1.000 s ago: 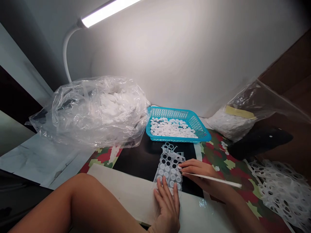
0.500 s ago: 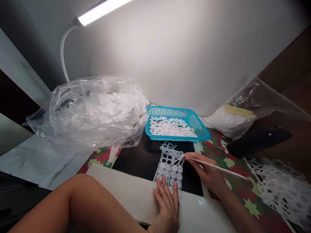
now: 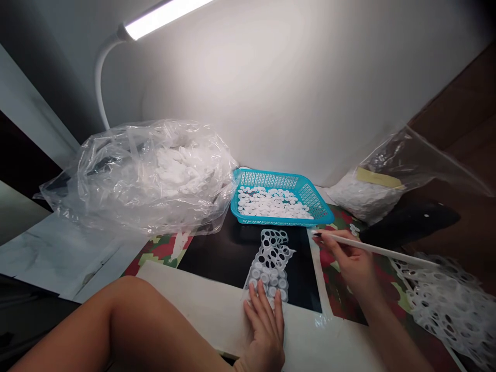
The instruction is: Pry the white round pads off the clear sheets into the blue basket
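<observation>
My right hand (image 3: 351, 258) pinches the stick (image 3: 387, 252), tip just right of the sheet (image 3: 273, 253) and clear of it. The sheet's long axis runs from me toward the basket (image 3: 271, 222). My left hand (image 3: 265, 328) lies flat and unclenched, fingertips pinning its near end, so it's the nearer hand. Scrap mesh (image 3: 453, 305) sits far right, the bag (image 3: 151, 175) left, and nothing's between tip and sheet.

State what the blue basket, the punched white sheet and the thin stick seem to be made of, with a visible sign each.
Blue basket: rigid moulded plastic, shown by its lattice walls. Punched white sheet: probably thin flexible plastic, slightly glossy, curling at its far end. Thin stick: unclear; straight, stiff, white with a dark tip, perhaps plastic or painted wood.
</observation>
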`<move>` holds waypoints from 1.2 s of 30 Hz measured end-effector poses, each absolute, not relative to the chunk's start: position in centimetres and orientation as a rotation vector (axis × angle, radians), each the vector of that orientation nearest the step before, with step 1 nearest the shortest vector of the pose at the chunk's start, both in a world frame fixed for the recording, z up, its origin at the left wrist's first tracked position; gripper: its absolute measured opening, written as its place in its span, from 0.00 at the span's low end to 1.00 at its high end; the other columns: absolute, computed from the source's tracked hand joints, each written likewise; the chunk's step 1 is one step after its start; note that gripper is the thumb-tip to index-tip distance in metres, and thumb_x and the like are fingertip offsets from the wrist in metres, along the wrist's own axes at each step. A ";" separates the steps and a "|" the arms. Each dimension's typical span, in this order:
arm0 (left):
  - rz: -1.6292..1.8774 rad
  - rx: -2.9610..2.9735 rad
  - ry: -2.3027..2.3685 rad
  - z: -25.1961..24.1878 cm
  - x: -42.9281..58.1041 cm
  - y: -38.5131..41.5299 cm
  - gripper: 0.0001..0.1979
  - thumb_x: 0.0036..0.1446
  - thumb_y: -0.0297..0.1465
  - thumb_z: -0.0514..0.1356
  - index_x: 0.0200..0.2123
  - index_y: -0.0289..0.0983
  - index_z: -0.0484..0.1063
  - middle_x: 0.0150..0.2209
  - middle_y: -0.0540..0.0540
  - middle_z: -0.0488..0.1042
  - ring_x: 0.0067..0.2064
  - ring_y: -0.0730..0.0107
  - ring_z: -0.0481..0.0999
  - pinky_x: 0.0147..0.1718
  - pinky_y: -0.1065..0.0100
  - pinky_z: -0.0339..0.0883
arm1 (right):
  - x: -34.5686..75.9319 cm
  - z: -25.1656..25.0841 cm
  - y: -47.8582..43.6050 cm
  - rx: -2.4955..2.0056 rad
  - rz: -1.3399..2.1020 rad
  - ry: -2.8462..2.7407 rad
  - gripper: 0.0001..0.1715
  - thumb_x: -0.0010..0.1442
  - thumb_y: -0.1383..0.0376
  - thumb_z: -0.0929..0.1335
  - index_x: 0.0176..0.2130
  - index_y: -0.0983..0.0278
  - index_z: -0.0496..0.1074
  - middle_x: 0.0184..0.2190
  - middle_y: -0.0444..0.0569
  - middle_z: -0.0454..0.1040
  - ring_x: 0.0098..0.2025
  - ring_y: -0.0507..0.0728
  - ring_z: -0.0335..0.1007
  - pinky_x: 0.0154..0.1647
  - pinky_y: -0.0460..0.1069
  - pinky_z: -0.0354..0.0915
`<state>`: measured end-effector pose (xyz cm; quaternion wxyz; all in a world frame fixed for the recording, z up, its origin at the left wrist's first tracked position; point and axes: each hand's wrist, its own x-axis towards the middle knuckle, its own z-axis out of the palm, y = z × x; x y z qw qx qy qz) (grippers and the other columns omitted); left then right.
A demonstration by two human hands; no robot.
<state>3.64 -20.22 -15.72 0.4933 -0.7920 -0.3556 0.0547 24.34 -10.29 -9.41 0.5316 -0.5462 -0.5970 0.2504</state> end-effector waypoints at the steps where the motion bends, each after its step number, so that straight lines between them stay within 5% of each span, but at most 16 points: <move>1: 0.117 -1.930 -0.877 -15.8 3.7 -20.2 0.28 0.60 0.33 0.38 0.56 0.20 0.58 0.44 0.30 0.75 0.44 0.55 0.77 0.36 0.55 0.71 | 24.1 -9.3 -10.5 -1.280 0.648 -1.542 0.07 0.59 0.61 0.67 0.37 0.60 0.74 0.37 0.47 0.76 0.41 0.56 0.74 0.45 0.52 0.71; 9: 0.029 -1.962 -0.945 -15.9 3.8 -20.2 0.27 0.60 0.34 0.41 0.56 0.23 0.60 0.45 0.31 0.75 0.44 0.52 0.77 0.36 0.53 0.70 | 20.7 -10.5 -12.4 -0.996 0.825 -2.203 0.11 0.64 0.67 0.62 0.41 0.61 0.73 0.42 0.50 0.76 0.45 0.55 0.73 0.46 0.48 0.69; 36: 0.080 -1.976 -0.905 -15.3 3.6 -20.3 0.28 0.59 0.35 0.40 0.56 0.22 0.59 0.45 0.32 0.75 0.44 0.53 0.77 0.36 0.54 0.70 | 22.4 -9.4 -11.8 -0.976 0.698 -2.453 0.12 0.64 0.66 0.61 0.42 0.61 0.73 0.44 0.52 0.76 0.45 0.55 0.72 0.44 0.49 0.69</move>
